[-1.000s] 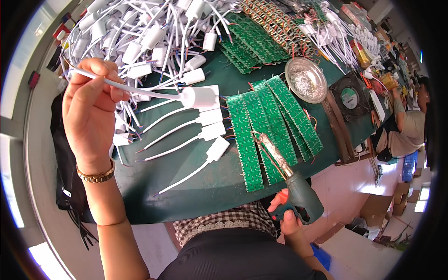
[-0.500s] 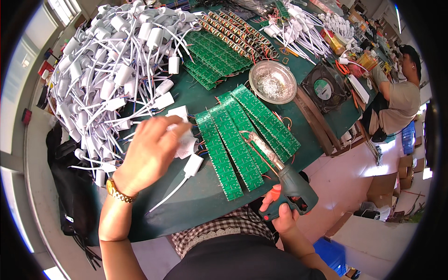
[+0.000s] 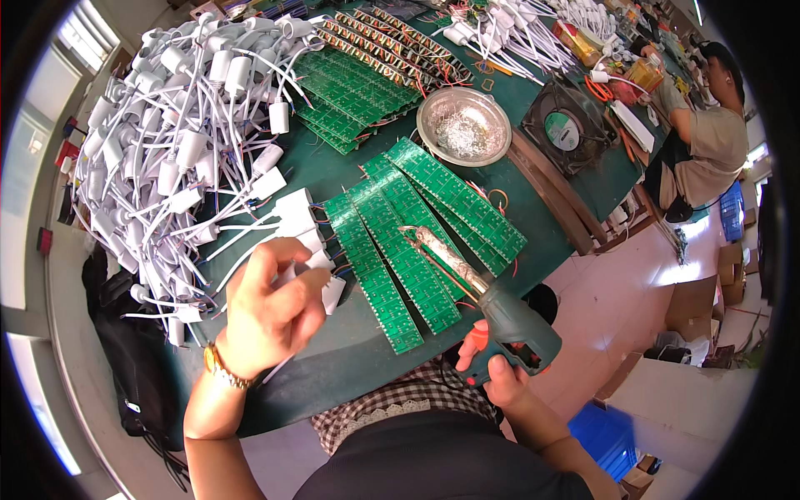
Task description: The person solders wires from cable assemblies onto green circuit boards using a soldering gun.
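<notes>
My right hand point(image 3: 492, 367) grips a dark green soldering gun point(image 3: 518, 327), fingers wrapped round its handle. Its metal tip lies over fanned-out green circuit board strips point(image 3: 390, 287) at the middle of the table. My left hand point(image 3: 279, 300), with bent fingers apart, is over several white lamp holders point(image 3: 293, 213) beside the boards' left ends. Nothing is plainly held in it. Short wires run from these holders to the boards. One loose white holder point(image 3: 334, 293) shows just right of my left fingers, and part of its cable comes out below the hand.
A large heap of white corded lamp holders point(image 3: 192, 150) covers the table's left. Behind the strips are stacked green boards point(image 3: 358, 92) and a metal bowl point(image 3: 431, 125) with shiny bits. A black fan point(image 3: 575, 125) stands to its right. Another person point(image 3: 708, 142) sits far right.
My left hand has come nearer to me, and its fingers are more bent. The view has shifted slightly. My right hand keeps the soldering gun over the boards.
</notes>
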A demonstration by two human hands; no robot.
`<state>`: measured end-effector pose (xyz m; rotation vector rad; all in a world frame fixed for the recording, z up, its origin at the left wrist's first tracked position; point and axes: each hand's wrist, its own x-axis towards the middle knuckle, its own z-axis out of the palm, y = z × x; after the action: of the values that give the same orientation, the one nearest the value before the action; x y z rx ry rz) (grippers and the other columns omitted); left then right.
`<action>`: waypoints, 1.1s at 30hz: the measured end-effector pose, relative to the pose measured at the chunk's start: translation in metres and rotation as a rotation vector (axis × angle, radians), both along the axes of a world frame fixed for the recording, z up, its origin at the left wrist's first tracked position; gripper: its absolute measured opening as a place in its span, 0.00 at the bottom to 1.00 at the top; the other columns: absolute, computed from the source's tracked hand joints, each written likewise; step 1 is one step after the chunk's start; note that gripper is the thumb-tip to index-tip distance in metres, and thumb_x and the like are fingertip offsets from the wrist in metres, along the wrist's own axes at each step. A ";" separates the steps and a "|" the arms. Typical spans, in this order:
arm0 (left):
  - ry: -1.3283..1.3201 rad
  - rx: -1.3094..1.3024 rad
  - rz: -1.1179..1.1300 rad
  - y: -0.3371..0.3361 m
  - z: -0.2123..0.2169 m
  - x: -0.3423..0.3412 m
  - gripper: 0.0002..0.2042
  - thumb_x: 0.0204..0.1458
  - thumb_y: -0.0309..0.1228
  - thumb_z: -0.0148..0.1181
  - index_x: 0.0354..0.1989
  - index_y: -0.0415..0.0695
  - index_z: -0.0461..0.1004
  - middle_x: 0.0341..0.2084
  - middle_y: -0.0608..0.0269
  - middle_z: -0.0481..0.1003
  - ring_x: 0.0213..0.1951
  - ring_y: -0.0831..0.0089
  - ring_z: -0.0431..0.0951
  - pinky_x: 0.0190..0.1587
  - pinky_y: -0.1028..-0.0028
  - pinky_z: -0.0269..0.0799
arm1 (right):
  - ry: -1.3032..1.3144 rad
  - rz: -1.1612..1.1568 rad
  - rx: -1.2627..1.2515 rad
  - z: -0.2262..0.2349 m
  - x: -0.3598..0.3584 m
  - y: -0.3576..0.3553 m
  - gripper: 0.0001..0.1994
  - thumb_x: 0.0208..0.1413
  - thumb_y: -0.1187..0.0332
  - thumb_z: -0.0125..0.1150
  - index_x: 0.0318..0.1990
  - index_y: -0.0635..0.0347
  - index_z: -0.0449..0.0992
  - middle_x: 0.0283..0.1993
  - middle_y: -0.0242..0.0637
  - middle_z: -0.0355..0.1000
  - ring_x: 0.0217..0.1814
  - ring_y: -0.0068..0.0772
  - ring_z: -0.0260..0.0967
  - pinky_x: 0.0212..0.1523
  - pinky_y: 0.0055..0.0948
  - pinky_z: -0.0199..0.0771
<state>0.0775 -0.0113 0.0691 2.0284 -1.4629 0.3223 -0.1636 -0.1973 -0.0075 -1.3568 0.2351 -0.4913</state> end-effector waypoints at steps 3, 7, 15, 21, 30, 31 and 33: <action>0.377 0.085 -0.101 -0.002 0.014 -0.031 0.10 0.41 0.19 0.62 0.34 0.42 0.77 0.35 0.58 0.72 0.24 0.67 0.74 0.26 0.70 0.73 | 0.033 0.004 0.004 0.001 0.000 -0.002 0.25 0.61 0.53 0.52 0.56 0.65 0.63 0.34 0.46 0.71 0.27 0.32 0.70 0.29 0.30 0.72; 0.473 0.228 -0.079 -0.008 -0.019 -0.043 0.08 0.43 0.21 0.64 0.32 0.40 0.72 0.31 0.57 0.73 0.24 0.62 0.75 0.25 0.67 0.73 | 0.018 0.007 -0.005 0.002 0.003 -0.004 0.25 0.61 0.53 0.53 0.56 0.65 0.63 0.34 0.46 0.71 0.27 0.32 0.70 0.30 0.29 0.72; -0.167 0.189 -0.043 -0.013 -0.048 -0.038 0.14 0.35 0.25 0.69 0.32 0.42 0.74 0.36 0.62 0.73 0.29 0.68 0.74 0.29 0.69 0.71 | 0.057 0.033 -0.012 0.003 0.005 -0.008 0.26 0.61 0.53 0.53 0.57 0.64 0.63 0.34 0.46 0.71 0.28 0.32 0.70 0.31 0.29 0.72; -0.270 0.158 0.164 -0.016 -0.055 -0.035 0.13 0.37 0.29 0.68 0.34 0.49 0.76 0.38 0.66 0.70 0.42 0.63 0.69 0.55 0.47 0.53 | 0.059 0.036 -0.003 0.001 0.005 -0.007 0.25 0.61 0.54 0.53 0.57 0.64 0.63 0.35 0.46 0.71 0.28 0.32 0.70 0.31 0.29 0.72; -0.316 0.139 0.233 -0.017 -0.062 -0.038 0.07 0.38 0.27 0.66 0.26 0.48 0.74 0.42 0.65 0.72 0.55 0.55 0.68 0.64 0.44 0.41 | 0.037 0.017 -0.016 0.002 0.002 -0.008 0.25 0.60 0.55 0.53 0.57 0.64 0.63 0.35 0.45 0.71 0.28 0.31 0.71 0.31 0.30 0.73; -0.312 0.140 0.233 -0.017 -0.062 -0.038 0.07 0.38 0.27 0.66 0.26 0.48 0.74 0.42 0.65 0.72 0.55 0.55 0.68 0.64 0.44 0.41 | 0.045 0.015 -0.008 0.001 0.001 -0.008 0.25 0.60 0.55 0.54 0.57 0.64 0.63 0.35 0.45 0.71 0.29 0.31 0.71 0.31 0.30 0.73; -0.216 0.118 0.205 -0.017 -0.060 -0.037 0.06 0.37 0.25 0.65 0.25 0.48 0.74 0.41 0.66 0.73 0.55 0.55 0.68 0.64 0.44 0.42 | 0.059 0.014 0.000 0.001 -0.001 -0.008 0.24 0.60 0.55 0.54 0.56 0.64 0.63 0.36 0.45 0.71 0.29 0.31 0.71 0.32 0.30 0.73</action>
<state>0.0405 -0.0282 0.0090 2.3044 -1.4301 0.5668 -0.1648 -0.2054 -0.0061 -1.3730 0.2734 -0.4401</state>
